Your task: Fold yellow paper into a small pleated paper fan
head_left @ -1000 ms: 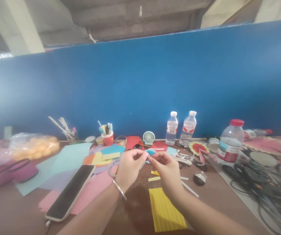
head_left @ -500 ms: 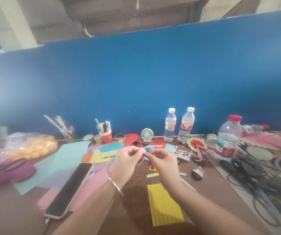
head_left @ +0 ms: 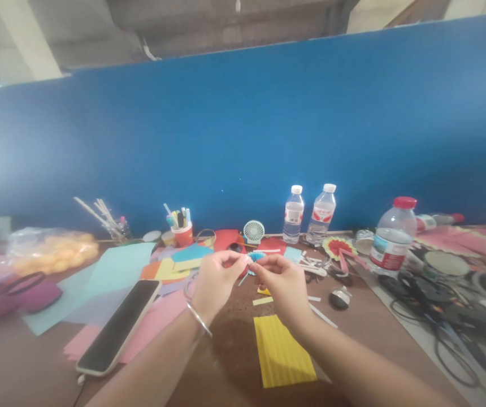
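Observation:
Between my fingertips is a small blue piece of pleated paper (head_left: pixel 256 256), partly hidden by the fingers. My left hand (head_left: pixel 221 280), with a silver bangle on its wrist, pinches it from the left. From the other side my right hand (head_left: pixel 281 282) pinches it too, thumb and forefinger nearly meeting the left ones. Both hands are held above the table. Below my right hand lies a yellow ridged sheet (head_left: pixel 283 353), with a pale yellow strip (head_left: pixel 262 301) just beyond it.
A phone (head_left: pixel 118 328) rests on pink paper (head_left: pixel 153 333) at left. Farther back stand a cup of pens (head_left: pixel 182 234), a small white fan (head_left: pixel 254 232) and two water bottles (head_left: pixel 294 217). On the right are a red-capped bottle (head_left: pixel 393 240) and black cables (head_left: pixel 433 316).
The hands keep their pinch on the blue paper, which looks slightly turned between the fingers. The whole view has shifted a little; the things on the table stay in place.

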Demonstrator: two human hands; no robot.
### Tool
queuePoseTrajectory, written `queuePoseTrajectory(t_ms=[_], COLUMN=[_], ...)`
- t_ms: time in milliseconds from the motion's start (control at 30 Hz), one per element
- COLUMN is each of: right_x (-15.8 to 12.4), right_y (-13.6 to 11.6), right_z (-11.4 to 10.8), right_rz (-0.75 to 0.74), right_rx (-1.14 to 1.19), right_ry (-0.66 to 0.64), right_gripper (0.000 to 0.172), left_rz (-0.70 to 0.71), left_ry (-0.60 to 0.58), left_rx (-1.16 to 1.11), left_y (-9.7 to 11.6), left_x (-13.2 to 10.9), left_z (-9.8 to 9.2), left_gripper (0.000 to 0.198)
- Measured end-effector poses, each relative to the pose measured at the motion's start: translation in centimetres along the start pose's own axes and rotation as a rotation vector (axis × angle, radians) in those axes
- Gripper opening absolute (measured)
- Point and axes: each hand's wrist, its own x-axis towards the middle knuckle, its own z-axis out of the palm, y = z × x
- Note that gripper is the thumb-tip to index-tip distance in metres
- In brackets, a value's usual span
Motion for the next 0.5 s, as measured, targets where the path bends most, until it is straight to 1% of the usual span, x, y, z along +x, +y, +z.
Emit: queuePoseTrajectory(t_ms=[167, 233, 333, 500], right_x=[0.1, 0.1, 0.1, -0.2], right_y=[0.1, 0.2, 0.3, 0.5], right_z=[0.0, -0.1, -0.1, 0.2], right_rz=[-0.017, -0.022, -0.012, -0.032], right_rx=[0.001, 0.011, 0.027, 0.076], right_ry=[0.028, 0.031, 0.02, 0.018], right_gripper=[0.024, 0.024, 0.024, 0.023], left_rz=[0.124, 0.15, 0.147, 0.082], left_ry=[0.025, 0.03, 0.029, 0.034], left_rx=[0.065, 0.057, 0.017, -0.02], left_y=[0.9, 1.1, 1.2, 1.0], left_x=[-0.4, -0.6, -0.7, -0.5], left_z=[0.0, 0.0, -0.1, -0.5], left_gripper=[0.02, 0.019, 0.019, 0.02])
